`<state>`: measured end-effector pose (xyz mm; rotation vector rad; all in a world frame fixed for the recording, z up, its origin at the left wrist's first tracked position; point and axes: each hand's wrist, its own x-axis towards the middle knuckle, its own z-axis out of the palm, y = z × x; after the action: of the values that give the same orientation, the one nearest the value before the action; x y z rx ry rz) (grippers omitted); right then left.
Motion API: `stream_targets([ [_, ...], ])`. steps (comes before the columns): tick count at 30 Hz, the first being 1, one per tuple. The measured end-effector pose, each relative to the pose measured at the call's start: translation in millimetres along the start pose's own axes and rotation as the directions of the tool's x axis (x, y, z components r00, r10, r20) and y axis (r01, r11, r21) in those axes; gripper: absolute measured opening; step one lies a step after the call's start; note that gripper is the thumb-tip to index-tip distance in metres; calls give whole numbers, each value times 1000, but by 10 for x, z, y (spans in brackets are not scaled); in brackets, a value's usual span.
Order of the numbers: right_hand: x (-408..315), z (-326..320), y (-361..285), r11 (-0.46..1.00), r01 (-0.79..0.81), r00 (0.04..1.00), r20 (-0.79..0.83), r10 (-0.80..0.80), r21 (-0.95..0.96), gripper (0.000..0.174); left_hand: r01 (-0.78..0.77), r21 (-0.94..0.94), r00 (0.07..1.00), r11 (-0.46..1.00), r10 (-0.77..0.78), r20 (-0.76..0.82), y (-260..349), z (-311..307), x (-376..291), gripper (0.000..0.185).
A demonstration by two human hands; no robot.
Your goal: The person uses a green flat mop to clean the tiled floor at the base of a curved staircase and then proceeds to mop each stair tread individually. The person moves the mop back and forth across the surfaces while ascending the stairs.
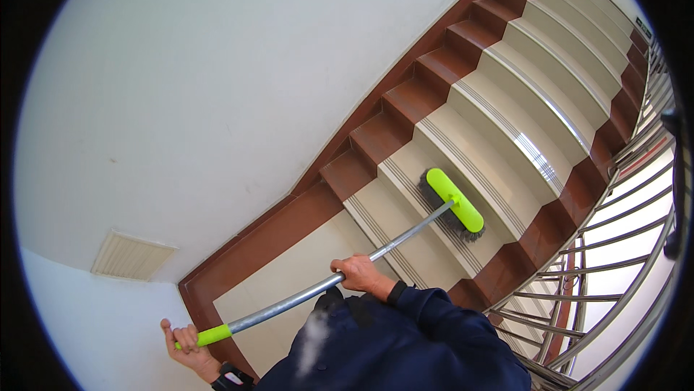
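Note:
A push broom with a metal pole (287,302) lies slantwise across the view. My left hand (190,343) is closed round the green grip (214,335) at the pole's end, one finger raised. Farther along, my right hand (360,273) wraps the pole near its middle. The bright green broom head (454,200) rests over a low step of the staircase, its dark grey bristles (434,195) reaching towards the tread's grooved edge. Both arms show dark blue sleeves, with black at each wrist.
Beige steps (488,136) with reddish-brown ends rise to the upper right. A curved metal railing (574,299) bounds them on the right. On the left stands a white wall (217,92) with a vent cover (133,255). A tiled landing (271,293) lies below the steps.

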<state>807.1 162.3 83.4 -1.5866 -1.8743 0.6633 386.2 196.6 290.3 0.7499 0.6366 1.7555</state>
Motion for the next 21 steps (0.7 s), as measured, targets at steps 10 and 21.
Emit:
stream_targets([
  [10, 352, -468, 440, 988, 14, 903, -422, -77, -152, 19, 127, -86, 988, 988, -134, -79, -729, 380, -133, 23],
  [21, 314, -1069, 1444, 960, -132, 789, -613, -48, -246, 11, 325, 175, 879, 929, -365, 306, -1687, 1323, -348, 15],
])
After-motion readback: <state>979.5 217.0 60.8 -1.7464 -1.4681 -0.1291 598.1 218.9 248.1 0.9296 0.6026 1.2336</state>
